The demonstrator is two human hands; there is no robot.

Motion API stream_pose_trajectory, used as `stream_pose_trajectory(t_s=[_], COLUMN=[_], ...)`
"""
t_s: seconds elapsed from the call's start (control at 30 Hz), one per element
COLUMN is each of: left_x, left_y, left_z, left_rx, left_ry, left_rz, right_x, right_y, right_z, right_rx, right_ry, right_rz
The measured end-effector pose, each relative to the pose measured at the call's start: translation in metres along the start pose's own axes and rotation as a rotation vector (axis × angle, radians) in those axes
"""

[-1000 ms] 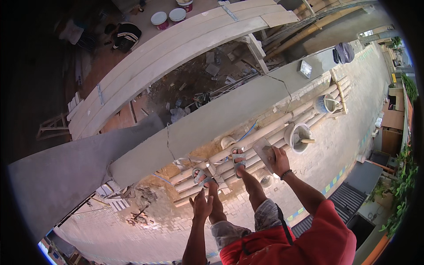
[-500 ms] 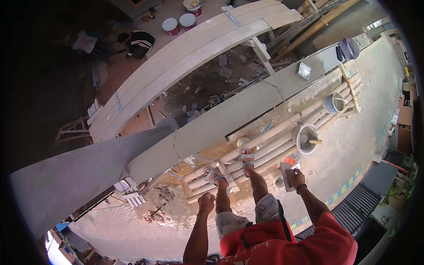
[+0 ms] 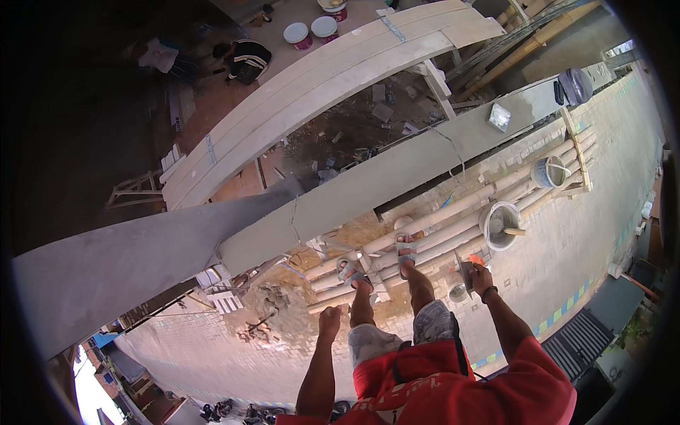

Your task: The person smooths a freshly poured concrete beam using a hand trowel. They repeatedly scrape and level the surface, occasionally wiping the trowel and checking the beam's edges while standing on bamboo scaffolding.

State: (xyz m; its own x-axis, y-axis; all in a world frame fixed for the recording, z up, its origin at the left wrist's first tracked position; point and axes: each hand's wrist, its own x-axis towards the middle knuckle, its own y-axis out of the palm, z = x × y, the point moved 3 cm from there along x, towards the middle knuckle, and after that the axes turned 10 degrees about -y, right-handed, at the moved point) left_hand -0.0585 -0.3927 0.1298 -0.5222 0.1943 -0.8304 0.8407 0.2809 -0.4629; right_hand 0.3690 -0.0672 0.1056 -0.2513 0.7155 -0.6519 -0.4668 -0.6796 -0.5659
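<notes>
My right hand (image 3: pixel 483 280) is closed round a plastering trowel (image 3: pixel 465 274), whose flat blade is seen nearly edge-on. It hangs in the air to the right of my legs. My left hand (image 3: pixel 329 321) is a fist in front of my left thigh; its inside is hidden, so I cannot make out if anything is in it. My sandalled feet stand on a scaffold of bamboo poles (image 3: pixel 453 238). Beyond them runs a long grey plastered beam (image 3: pixel 397 173). A bucket of grey mix (image 3: pixel 500 225) with a wooden-handled tool in it rests on the poles to the right.
A second bucket (image 3: pixel 550 172) stands farther right on the poles. On the beam lie a shiny square object (image 3: pixel 499 117) and a dark bundle (image 3: pixel 575 86). A curved pale panel (image 3: pixel 333 78) rises beyond. Two people crouch at the far left, near lidded pails (image 3: pixel 324 27).
The view has shifted, so the surroundings sit farther right. The trowel has turned from showing its face to nearly edge-on. My left fist is slightly higher in view, still closed.
</notes>
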Motion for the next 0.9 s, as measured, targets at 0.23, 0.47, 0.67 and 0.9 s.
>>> stream_pose_trajectory(t_s=[0.23, 0.47, 0.67, 0.9], left_x=[-0.008, 0.015, 0.030, 0.048], left_y=[-0.016, -0.024, -0.051, -0.071], left_z=[0.012, 0.039, 0.035, 0.092], left_rx=[-0.202, -0.259, -0.366, -0.468], left_ry=[-0.064, -0.108, -0.008, -0.037], left_rz=[0.041, -0.009, -0.043, -0.130], right_x=[0.007, -0.015, -0.037, -0.044], right_y=[-0.010, 0.001, 0.019, 0.044], right_z=[-0.015, 0.018, 0.065, 0.109], right_rx=[-0.015, 0.072, 0.407, 0.617], right_ry=[-0.131, -0.119, -0.030, 0.178], right_rz=[-0.022, 0.052, 0.214, 0.401])
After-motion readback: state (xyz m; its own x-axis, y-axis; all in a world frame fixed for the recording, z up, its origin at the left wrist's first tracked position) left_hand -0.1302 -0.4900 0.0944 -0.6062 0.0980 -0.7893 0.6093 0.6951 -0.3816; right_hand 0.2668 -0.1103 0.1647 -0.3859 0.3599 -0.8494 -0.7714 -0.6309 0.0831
